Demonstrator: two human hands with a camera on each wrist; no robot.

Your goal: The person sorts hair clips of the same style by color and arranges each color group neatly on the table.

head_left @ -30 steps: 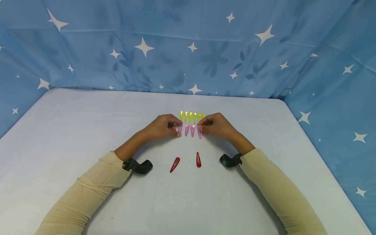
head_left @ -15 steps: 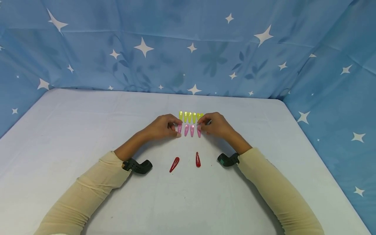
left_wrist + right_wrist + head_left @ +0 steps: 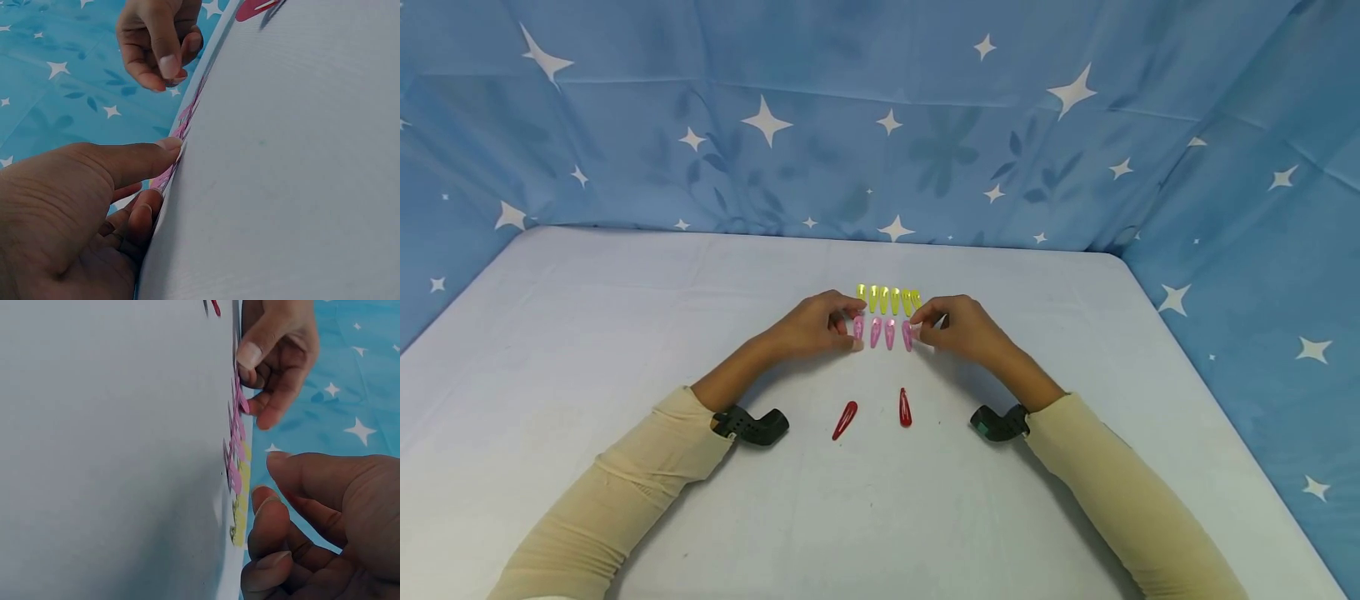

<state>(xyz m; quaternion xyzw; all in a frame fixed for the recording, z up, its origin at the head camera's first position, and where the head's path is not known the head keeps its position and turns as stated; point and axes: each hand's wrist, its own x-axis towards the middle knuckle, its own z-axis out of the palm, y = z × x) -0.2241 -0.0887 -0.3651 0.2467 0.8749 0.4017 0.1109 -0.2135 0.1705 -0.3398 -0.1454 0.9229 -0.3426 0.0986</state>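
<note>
Pink snap hair clips [image 3: 891, 334] lie in a row on the white table. My left hand [image 3: 812, 326] pinches the leftmost pink clip [image 3: 858, 327] between thumb and finger, as the left wrist view also shows. At the row's other end, my right hand [image 3: 961, 328] is just beside the rightmost pink clip [image 3: 907, 336]. In the right wrist view, the thumb and fingers of this right hand [image 3: 312, 519] are apart with nothing between them. Behind the pink row runs a row of yellow snap clips [image 3: 883, 300], partly covered by the left fingertips.
Two red snap clips, one tilted [image 3: 845, 421] and one nearly upright [image 3: 905, 408], lie nearer the person, between the forearms. A blue curtain with white stars [image 3: 895, 150] hangs behind the white table [image 3: 700, 517].
The rightmost pink clip has shifted slightly left and away from the person. My right hand has since let go of it and drawn back to the right. The left hand stays put.
</note>
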